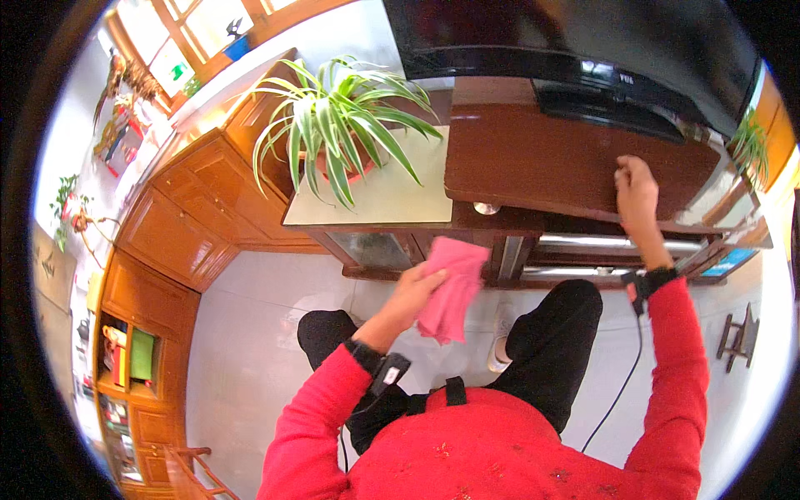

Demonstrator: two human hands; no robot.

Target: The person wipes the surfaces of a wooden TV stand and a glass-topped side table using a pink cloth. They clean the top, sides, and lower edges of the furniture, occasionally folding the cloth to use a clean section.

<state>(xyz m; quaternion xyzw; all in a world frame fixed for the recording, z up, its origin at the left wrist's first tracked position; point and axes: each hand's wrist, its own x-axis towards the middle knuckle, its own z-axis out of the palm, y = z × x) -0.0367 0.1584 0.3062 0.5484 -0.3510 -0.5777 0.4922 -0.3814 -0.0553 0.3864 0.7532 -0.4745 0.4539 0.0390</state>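
A folded pink cloth (455, 287) is held in my left hand (415, 294), in front of the dark wooden TV cabinet (472, 219). My right hand (637, 190) is over the front part of the brown cabinet top (531, 156), its fingers bent; whether it touches the surface or holds anything small cannot be made out. Behind it stands a black television (562, 37) on its base. To the left, a potted spider plant (340, 125) stands on a pale-covered part of the cabinet.
Below the brown top are open shelves with silver-coloured bars (619, 242). Orange-brown wooden cupboards (200, 212) line the left side. A small dark wooden stool (737, 337) stands on the floor at the right. Cables hang from both wrist straps.
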